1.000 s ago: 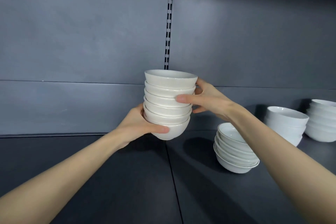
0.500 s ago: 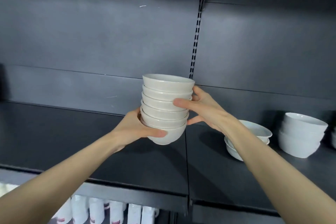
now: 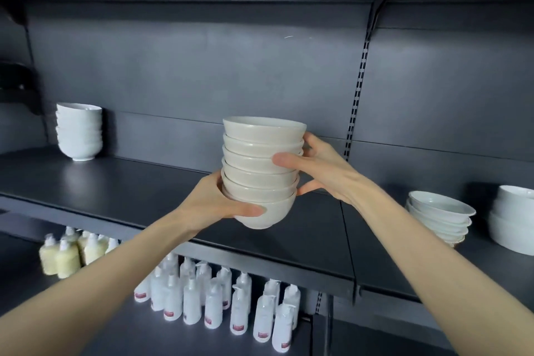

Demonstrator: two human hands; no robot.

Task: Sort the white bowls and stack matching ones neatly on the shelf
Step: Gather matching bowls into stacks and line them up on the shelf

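A stack of several off-white bowls (image 3: 260, 170) hangs in the air above the dark shelf (image 3: 121, 188), held between both hands. My left hand (image 3: 215, 202) cups the bottom bowl from the left, thumb across its front. My right hand (image 3: 318, 170) grips the stack's right side, thumb on the middle bowls and fingers behind. A tall stack of white bowls (image 3: 79, 131) stands on the shelf at far left. On the right stand a tilted stack of shallow white bowls (image 3: 439, 215) and a stack of larger white bowls (image 3: 513, 220).
The shelf's back panel has a slotted upright (image 3: 357, 95) just right of the held stack. Below the shelf stand several white pump bottles (image 3: 213, 303) and several yellowish bottles (image 3: 66, 251). Another shelf edge runs overhead.
The held stack has moved left along the shelf with both hands keeping their grip. The view pulled back and left, revealing the far-left bowl stack and the bottles below.
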